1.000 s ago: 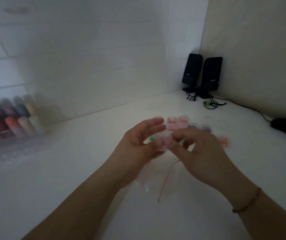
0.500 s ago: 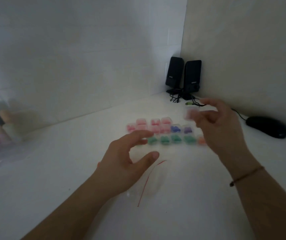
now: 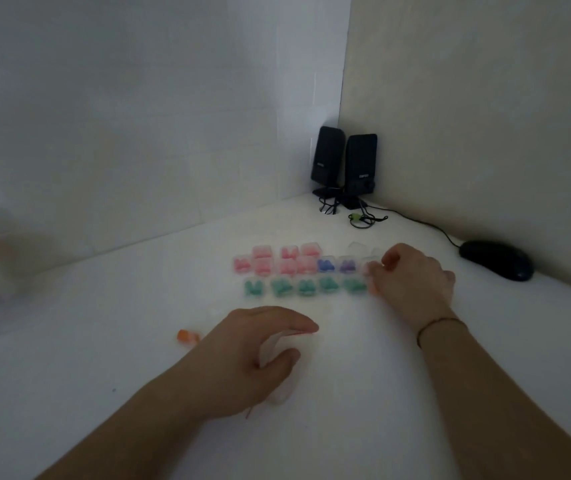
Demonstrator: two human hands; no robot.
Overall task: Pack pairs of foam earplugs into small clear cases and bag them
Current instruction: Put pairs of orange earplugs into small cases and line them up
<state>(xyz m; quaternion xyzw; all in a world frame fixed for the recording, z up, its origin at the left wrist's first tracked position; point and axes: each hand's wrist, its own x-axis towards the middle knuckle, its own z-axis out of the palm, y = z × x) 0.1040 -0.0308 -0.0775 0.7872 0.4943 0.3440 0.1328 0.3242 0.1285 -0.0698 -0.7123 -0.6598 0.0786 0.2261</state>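
Toward the far right corner of the desk (image 3: 104, 358), short of the speakers (image 3: 344, 164) and the mouse (image 3: 495, 265), the filled cases (image 3: 298, 271) lie in rows running left to right, pink at the back, green in front, blue and purple toward the right end. The right hand (image 3: 412, 282) is much the nearer, its curled fingers at the right end of the rows, touching or pinching a clear case (image 3: 369, 268); blur hides which. The left hand (image 3: 256, 355) rests nearer the front edge, loosely cupped on the clear bag (image 3: 282, 393), an orange earplug (image 3: 187, 336) just to its left.
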